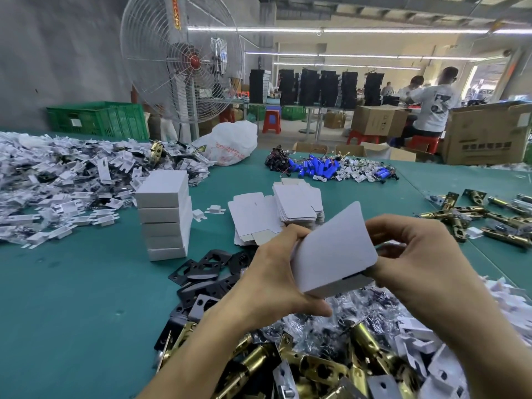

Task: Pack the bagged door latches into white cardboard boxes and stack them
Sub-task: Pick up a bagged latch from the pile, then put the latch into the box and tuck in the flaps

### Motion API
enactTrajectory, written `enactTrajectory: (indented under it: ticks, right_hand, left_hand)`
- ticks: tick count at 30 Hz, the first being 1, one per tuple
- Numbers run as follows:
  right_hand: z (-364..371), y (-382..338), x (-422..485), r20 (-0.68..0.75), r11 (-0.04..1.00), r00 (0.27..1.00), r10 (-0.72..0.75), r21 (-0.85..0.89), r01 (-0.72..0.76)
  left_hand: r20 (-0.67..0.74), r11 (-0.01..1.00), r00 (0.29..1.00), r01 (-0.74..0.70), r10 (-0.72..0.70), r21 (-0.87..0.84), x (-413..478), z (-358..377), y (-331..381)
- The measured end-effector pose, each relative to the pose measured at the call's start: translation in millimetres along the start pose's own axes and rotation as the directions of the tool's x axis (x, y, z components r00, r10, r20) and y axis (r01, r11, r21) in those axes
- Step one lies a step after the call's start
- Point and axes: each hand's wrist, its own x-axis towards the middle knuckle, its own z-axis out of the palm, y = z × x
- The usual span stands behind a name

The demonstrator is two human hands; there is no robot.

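Note:
Both hands hold one white cardboard box (334, 249) above the table, its lid flap standing up. My left hand (273, 280) grips its left side, thumb under the bottom edge. My right hand (414, 254) pinches its right side. What is inside the box is hidden. Brass door latches (311, 367), some in clear bags, lie heaped below my hands. A stack of several closed white boxes (164, 215) stands to the left. Flat unfolded box blanks (276, 214) are piled just behind my hands.
Black strike plates (201, 272) lie by the stack. A big heap of white card inserts (57, 182) fills the left of the green table (72, 298). More latches (483, 217) lie right, blue batteries (316, 168) behind. A fan, crates and seated people are beyond.

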Motion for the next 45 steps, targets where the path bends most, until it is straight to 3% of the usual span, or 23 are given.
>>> enactTrajectory:
  ticks: [8, 15, 19, 23, 26, 29, 35, 45]
  right_hand:
    - [3, -3, 1, -0.133, 0.996, 0.988, -0.084, 0.014, 0.087]
    - [-5, 27, 10, -0.321, 0.991, 0.945, 0.060, -0.098, -0.096]
    - [-7, 57, 17, -0.156, 0.875, 0.964, 0.217, -0.407, -0.263]
    - [-2, 68, 17, 0.119, 0.757, 0.922, 0.370, -0.614, -0.224]
    - [-12, 71, 15, 0.064, 0.669, 0.892, 0.448, -0.686, -0.287]
    - [-30, 73, 12, 0.051, 0.548, 0.834, 0.550, -0.775, -0.314]
    - [-41, 66, 5, 0.064, 0.575, 0.786, 0.615, -0.718, -0.392]
    - [-40, 71, 6, 0.010, 0.508, 0.769, 0.640, -0.756, -0.413]
  left_hand:
    - [0.007, 0.989, 0.999, 0.052, -0.051, -0.138, 1, -3, -1]
    - [-0.066, 0.912, 0.995, 0.043, -0.076, -0.407, 2, -15, 1]
    - [-0.078, 0.770, 0.991, 0.033, -0.107, -0.637, 5, -16, 5]
    - [-0.039, 0.704, 0.992, 0.060, -0.124, -0.708, 3, -22, 5]
    - [-0.056, 0.651, 0.988, 0.053, -0.146, -0.758, 2, -22, 4]
    - [-0.103, 0.676, 0.990, -0.010, -0.097, -0.737, 3, -21, 8]
    - [-0.235, 0.688, 0.969, -0.122, -0.073, -0.716, 3, -22, 9]
    - [-0.205, 0.690, 0.972, -0.070, -0.116, -0.720, 4, -20, 8]
